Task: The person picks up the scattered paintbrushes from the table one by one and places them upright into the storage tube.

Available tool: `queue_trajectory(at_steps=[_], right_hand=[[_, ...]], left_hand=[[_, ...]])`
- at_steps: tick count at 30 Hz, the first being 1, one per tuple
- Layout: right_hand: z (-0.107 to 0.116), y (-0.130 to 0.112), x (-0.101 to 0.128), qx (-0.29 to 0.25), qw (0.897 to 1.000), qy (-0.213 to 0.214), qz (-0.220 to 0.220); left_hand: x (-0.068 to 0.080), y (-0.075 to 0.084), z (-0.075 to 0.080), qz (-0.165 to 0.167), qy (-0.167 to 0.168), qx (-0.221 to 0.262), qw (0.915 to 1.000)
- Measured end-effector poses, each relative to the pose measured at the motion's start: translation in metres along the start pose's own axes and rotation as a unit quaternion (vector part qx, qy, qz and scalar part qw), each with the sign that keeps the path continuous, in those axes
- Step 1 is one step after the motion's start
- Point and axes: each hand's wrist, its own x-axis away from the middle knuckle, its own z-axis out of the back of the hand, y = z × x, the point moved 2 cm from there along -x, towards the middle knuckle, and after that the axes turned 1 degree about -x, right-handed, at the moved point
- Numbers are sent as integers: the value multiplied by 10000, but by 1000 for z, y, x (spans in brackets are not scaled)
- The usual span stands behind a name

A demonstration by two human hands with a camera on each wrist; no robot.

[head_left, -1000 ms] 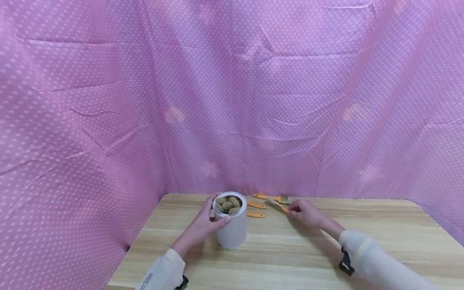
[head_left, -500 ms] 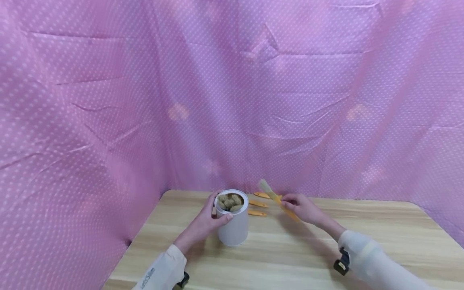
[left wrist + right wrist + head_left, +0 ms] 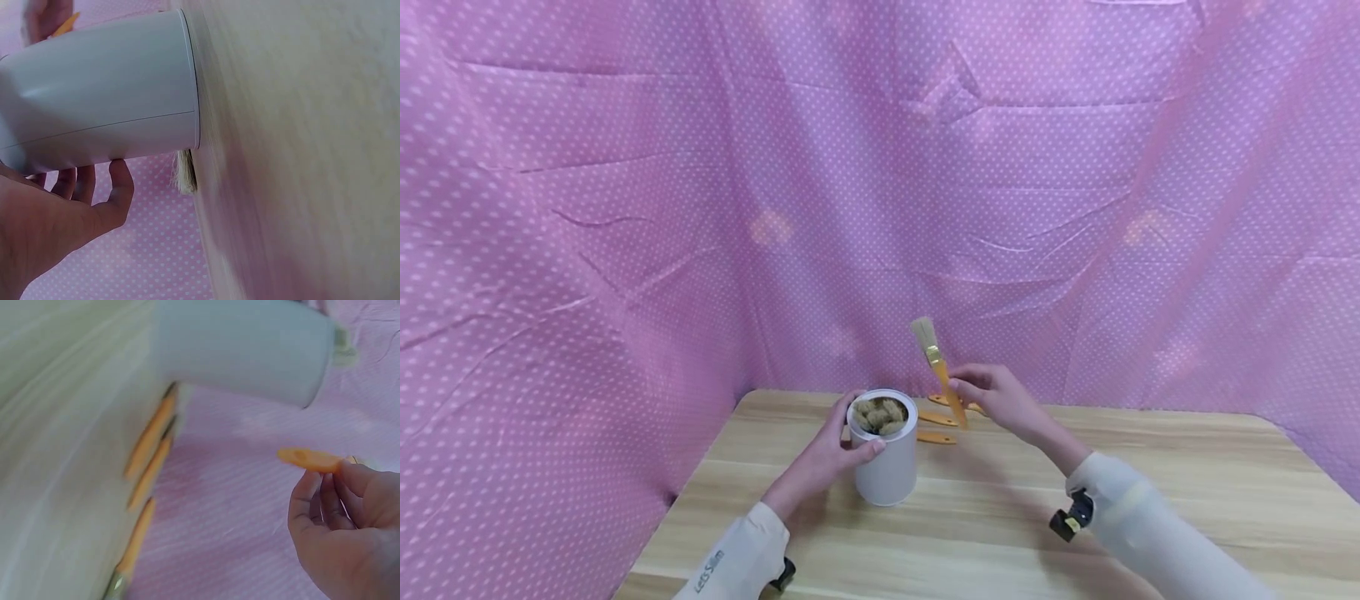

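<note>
My left hand (image 3: 823, 462) grips a white cylindrical can (image 3: 887, 471) standing upright on the table, thumb near the rim and fingers round the far side. Tan bristly tufts (image 3: 878, 417) fill the can's mouth; what lies below them is hidden. Right of the can, my right hand (image 3: 1000, 400) pinches a paintbrush (image 3: 942, 371) by its orange handle, bristles up, raised above the table. In the right wrist view, thumb and fingers of the right hand (image 3: 350, 519) hold that orange handle (image 3: 312, 460).
Several orange-handled paintbrushes lie on the wooden table (image 3: 1000, 517) beside and behind the can, one being a lower brush (image 3: 937, 437). A bristle tip (image 3: 185, 172) shows by the can's base in the left wrist view. Pink dotted cloth (image 3: 850, 167) hangs behind the table.
My right hand has lifted the paintbrush off the table and moved it left toward the can, turning it nearly upright with bristles up. My left hand still holds the can in place.
</note>
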Motion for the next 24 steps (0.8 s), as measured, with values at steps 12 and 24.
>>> queue_trajectory(at_steps=[12, 24], right_hand=[[-33, -38, -26, -1294, 9907, 300, 303], [-55, -35, -21, -335, 9983, 131, 451]], left_hand=[[4, 1, 1, -15, 113, 138, 9998], [1, 3, 0, 1, -18, 39, 10000]])
